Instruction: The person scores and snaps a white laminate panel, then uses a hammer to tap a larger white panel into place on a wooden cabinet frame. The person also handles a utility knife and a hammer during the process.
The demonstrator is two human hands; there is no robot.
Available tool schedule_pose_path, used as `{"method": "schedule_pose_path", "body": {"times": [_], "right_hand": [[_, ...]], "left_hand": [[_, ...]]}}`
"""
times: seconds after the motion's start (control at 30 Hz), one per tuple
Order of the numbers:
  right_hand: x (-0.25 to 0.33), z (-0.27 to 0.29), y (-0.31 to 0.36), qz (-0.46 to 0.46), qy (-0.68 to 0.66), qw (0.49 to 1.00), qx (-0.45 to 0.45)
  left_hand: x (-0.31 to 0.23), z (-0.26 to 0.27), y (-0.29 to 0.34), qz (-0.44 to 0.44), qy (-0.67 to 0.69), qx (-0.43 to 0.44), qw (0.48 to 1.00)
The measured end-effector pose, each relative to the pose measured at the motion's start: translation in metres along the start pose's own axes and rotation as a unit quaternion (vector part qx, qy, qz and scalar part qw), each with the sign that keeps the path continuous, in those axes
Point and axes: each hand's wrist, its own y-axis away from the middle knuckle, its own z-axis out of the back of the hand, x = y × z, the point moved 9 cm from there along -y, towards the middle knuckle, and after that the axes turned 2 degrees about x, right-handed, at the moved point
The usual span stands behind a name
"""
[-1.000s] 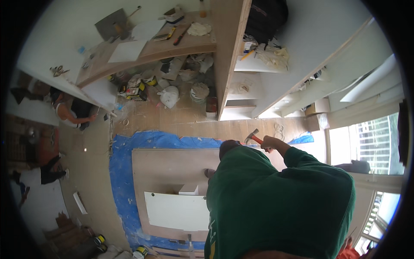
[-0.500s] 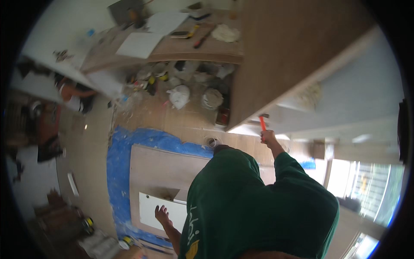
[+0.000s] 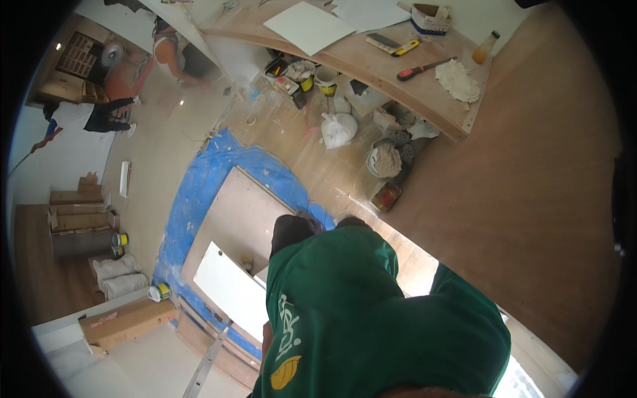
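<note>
My green right sleeve (image 3: pixel 458 288) passes behind a large brown wooden panel (image 3: pixel 531 172), which hides my right hand and whatever it holds. Only a sliver of my left forearm (image 3: pixel 267 337) shows beside my green shirt; that hand is out of sight behind my body. Nearest to that arm lies a white panel (image 3: pixel 232 292) on a pinkish board (image 3: pixel 225 205). The board rests on a blue sheet (image 3: pixel 174 239) spread over the floor.
A wooden worktop (image 3: pixel 318 66) bears a red-handled screwdriver (image 3: pixel 415 71), a yellow knife (image 3: pixel 406 47), a crumpled cloth (image 3: pixel 458 81) and a bottle (image 3: pixel 488 48). Below stand a white bag (image 3: pixel 338 129) and a bucket (image 3: pixel 371 161). Two people (image 3: pixel 73 116) are farther left.
My view has swung, and the brown panel now covers my right hand, which held an orange-handled hammer before. My left hand, earlier open above the white panel, has dropped out of sight.
</note>
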Motion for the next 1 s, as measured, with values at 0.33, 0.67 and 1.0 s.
{"method": "schedule_pose_path", "body": {"times": [0.33, 0.67, 1.0], "right_hand": [[-0.075, 0.045, 0.037, -0.031, 0.03, 0.998, -0.045], [-0.204, 0.085, 0.182, -0.215, 0.465, 0.859, 0.0], [-0.109, -0.277, 0.276, 0.117, 0.491, 0.847, 0.163]], "left_hand": [[-0.092, 0.03, -0.033, -0.045, -0.042, 0.015, 0.998], [-0.282, 0.116, -0.179, -0.06, 0.093, 0.019, 0.994], [-0.695, 0.071, -0.305, -0.32, 0.05, 0.153, 0.934]]}}
